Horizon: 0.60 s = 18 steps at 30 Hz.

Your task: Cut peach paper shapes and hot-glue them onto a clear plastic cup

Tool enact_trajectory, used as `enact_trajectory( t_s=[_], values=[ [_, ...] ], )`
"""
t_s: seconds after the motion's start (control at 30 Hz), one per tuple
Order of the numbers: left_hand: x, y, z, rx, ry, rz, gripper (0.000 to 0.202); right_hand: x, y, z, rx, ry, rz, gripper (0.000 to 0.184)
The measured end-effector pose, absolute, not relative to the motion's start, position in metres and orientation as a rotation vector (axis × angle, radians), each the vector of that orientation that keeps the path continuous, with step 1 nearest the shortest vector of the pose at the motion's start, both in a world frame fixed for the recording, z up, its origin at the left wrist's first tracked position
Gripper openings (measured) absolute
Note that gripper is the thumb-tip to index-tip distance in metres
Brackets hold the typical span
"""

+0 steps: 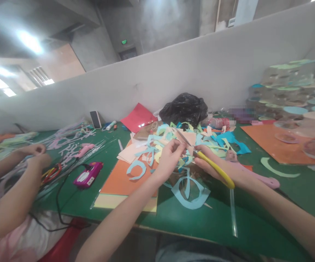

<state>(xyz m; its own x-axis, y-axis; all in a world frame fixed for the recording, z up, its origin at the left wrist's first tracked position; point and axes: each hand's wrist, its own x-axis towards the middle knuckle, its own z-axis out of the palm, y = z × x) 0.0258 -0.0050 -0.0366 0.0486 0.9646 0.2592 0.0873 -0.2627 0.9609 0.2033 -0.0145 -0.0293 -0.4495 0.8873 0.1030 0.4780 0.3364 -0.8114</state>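
Note:
My right hand (214, 162) grips a pair of scissors with yellow handles (219, 171). The metal blades point up and to the left, across a piece of peach paper (189, 137). Beside the blades, my left hand (173, 154) is closed in a pinch at the edge of that paper; its fingertips partly hide the grip. Under and around both hands spreads a heap of paper scraps (170, 134), mostly light blue, green and peach. A light blue cut-out ring (191, 203) lies nearer me. A pink glue gun (258, 177) rests beneath my right wrist.
Orange sheets (119, 178) lie left of the heap, a black plastic bag (184, 108) behind it. A purple device (88, 175) with a black cable sits farther left, near another person's hands (38, 154). A clear stick (233, 214) lies in front. Stacked discs (296, 109) stand right.

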Motion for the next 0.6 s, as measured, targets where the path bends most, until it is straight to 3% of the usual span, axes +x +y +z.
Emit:
enact_trajectory(
  t_s=[0.43, 0.6],
  values=[
    [0.019, 0.003, -0.04, 1.44, 1.089, 1.42, 0.03, 0.198, -0.012, -0.032, -1.331, -1.936, 0.962, 0.044],
    [0.009, 0.02, -0.046, 1.234, 1.18, 1.559, 0.019, 0.201, -0.01, -0.031, -1.283, -1.766, 1.174, 0.05]
  ],
)
